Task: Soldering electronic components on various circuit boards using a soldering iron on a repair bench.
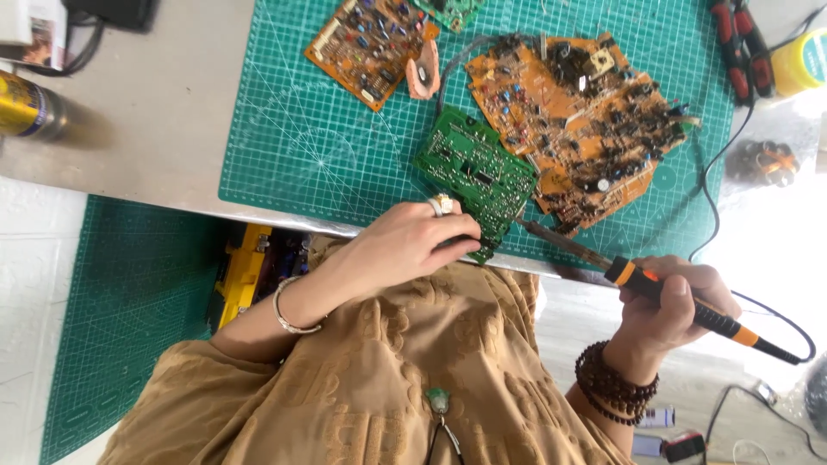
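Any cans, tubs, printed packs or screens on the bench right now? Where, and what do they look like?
Spray can: far left, lying on the grey table; gold with a blue band.
Round tub: top right corner; yellow.
Printed packet: top left corner; whitish, partly cut off.
No screens visible.
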